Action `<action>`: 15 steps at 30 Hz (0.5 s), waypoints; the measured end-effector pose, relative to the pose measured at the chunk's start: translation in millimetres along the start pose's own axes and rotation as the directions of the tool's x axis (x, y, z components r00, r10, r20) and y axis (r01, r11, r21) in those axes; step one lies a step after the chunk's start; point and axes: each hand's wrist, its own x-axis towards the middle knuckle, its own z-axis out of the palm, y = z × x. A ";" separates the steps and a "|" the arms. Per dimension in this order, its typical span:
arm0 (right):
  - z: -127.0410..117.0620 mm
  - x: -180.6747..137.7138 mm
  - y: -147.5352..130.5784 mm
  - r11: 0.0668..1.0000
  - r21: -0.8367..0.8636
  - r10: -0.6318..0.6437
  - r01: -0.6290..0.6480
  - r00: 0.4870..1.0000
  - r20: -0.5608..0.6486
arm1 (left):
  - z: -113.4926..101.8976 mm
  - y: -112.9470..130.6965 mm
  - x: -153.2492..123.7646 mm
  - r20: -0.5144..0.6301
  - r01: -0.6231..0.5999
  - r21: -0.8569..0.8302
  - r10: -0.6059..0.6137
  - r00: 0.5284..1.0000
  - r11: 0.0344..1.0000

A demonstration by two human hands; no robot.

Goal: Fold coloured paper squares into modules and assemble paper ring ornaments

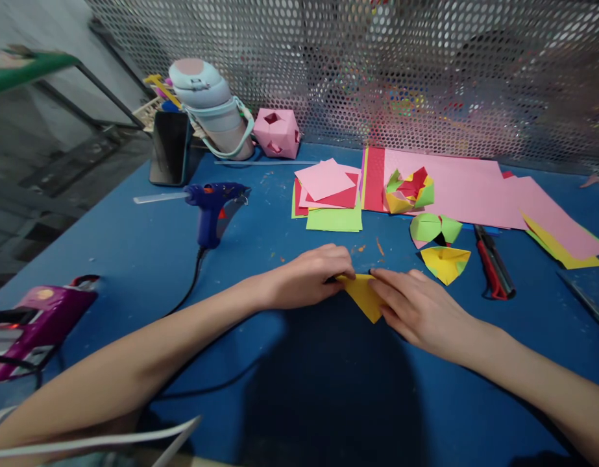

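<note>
A folded yellow paper [363,296] with a pointed lower corner lies between my two hands. My left hand [313,275] is closed, its fingertips pinching the paper's left corner. Over the right side, my right hand [416,306] grips the same paper with its fingers close together; its thumb is mostly hidden. Just right of that hand sits a folded yellow piece [446,262], and behind it a folded green piece [434,228]. A multicoloured folded paper model [410,191] rests farther back on pink sheets.
A blue glue gun [212,206] with its cord stands left on the blue table [134,259]. Behind are a phone [169,149], a bottle [214,110], a pink paper model [278,133] and stacked paper squares [333,217]. A red-and-black cutter [494,264] lies right.
</note>
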 end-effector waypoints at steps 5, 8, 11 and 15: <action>1.6 -1.1 1.0 1.000 0.013 0.010 -0.010 1.000 0.011 | 1.5 -0.4 -0.2 -0.007 0.005 0.003 -0.005 1.000 1.000; 3.1 -2.3 1.4 1.000 0.006 0.005 -0.005 1.000 0.023 | 1.7 -0.3 -0.3 -0.008 0.001 0.006 -0.001 1.000 1.000; 3.9 -3.1 1.7 1.000 -0.008 0.000 0.000 1.000 0.028 | 1.8 -0.2 -0.4 -0.010 -0.004 0.003 0.004 1.000 1.000; 3.3 -2.0 1.4 1.000 -0.006 -0.010 0.010 1.000 0.030 | 2.2 -0.5 -0.5 -0.009 -0.002 -0.003 0.002 1.000 1.000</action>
